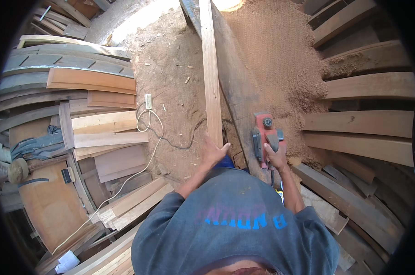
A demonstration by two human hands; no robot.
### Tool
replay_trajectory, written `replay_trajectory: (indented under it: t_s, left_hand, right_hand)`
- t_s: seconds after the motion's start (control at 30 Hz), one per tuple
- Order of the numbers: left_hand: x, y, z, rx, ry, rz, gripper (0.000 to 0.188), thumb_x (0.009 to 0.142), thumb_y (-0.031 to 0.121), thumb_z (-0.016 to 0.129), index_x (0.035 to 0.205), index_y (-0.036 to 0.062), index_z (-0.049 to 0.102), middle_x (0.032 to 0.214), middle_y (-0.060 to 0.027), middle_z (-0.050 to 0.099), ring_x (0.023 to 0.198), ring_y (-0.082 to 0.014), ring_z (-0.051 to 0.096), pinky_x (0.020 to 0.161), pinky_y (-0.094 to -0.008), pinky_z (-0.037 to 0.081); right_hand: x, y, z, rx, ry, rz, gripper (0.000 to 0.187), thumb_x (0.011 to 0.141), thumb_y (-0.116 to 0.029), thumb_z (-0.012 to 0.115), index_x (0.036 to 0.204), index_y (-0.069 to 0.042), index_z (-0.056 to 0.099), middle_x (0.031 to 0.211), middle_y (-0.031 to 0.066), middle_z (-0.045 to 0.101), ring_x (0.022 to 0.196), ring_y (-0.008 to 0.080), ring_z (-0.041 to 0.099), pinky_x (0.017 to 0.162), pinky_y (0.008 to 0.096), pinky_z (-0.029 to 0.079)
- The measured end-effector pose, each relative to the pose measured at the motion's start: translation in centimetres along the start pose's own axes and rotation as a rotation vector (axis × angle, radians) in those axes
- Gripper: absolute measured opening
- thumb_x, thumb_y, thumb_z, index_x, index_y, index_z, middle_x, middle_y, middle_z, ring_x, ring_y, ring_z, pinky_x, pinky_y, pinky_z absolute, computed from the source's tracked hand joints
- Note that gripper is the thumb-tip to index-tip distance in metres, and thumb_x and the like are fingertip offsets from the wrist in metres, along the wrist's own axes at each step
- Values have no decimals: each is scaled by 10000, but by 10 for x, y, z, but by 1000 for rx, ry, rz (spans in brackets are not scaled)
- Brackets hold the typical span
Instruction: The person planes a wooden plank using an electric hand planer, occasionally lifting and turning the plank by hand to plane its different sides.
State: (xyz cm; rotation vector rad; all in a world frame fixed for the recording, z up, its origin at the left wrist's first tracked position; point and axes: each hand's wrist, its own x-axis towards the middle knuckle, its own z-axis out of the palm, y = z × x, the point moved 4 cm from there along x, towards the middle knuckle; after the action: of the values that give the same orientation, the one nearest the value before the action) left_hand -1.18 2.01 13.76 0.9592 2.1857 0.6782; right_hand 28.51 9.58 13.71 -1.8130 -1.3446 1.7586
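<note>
A long, pale wooden board runs away from me, its near end by my waist. My left hand grips that near end, thumb pointing right across it. To the right, a red electric hand planer with a dark front knob rests on or just over the wide, worn plank bench. Around its rear handle my right hand is closed, and a cord leaves the planer near my wrist. The planer stands apart from the board. My palm hides part of the handle.
Wood shavings cover the floor at right, beside stacked timber beams. More boards and panels lie piled at left. A white extension socket with a pale cable and a dark cord lies on the dusty floor left of the bench.
</note>
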Motion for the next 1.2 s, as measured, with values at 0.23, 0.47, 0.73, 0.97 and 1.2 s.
replay_trajectory:
  t_s: [0.23,0.47,0.73,0.97,1.2]
  left_hand:
    - [10,-27,9,-90,-102,-34,911,776,307,785,1460,-57,305,1262,-313,590,1170,-454,613,991,-510,506]
    - [4,-16,4,-1399,-645,-204,794,774,165,701,1486,8,388,1367,-185,585,1218,-336,618,1059,-503,502]
    - [-22,57,0,-1989,-948,-123,787,825,413,723,1457,30,453,1333,-182,615,1185,-338,639,1000,-511,538]
    - [-32,103,-28,-2103,-1024,-39,746,872,531,701,1426,66,522,1272,-213,638,1158,-392,648,952,-550,558]
    - [-39,138,-50,-2258,-1156,38,702,908,498,664,1456,85,514,1366,-214,612,1262,-428,596,1046,-608,500]
  right_hand:
    - [6,5,-2,-35,15,-46,394,951,-384,698,712,-83,613,583,-13,540,521,104,529,497,320,420]
    - [10,6,-5,-101,33,0,426,917,-433,716,739,-52,650,610,19,592,563,154,583,552,356,460]
    - [11,8,-2,-96,77,-60,441,912,-449,712,760,-38,664,633,39,605,582,159,593,574,369,475]
    - [10,11,-1,-17,32,-21,449,916,-444,709,745,-36,639,632,39,596,565,153,585,550,358,465]
    - [12,13,-3,-24,54,-56,402,931,-395,706,771,-31,649,624,40,589,539,152,575,525,336,443]
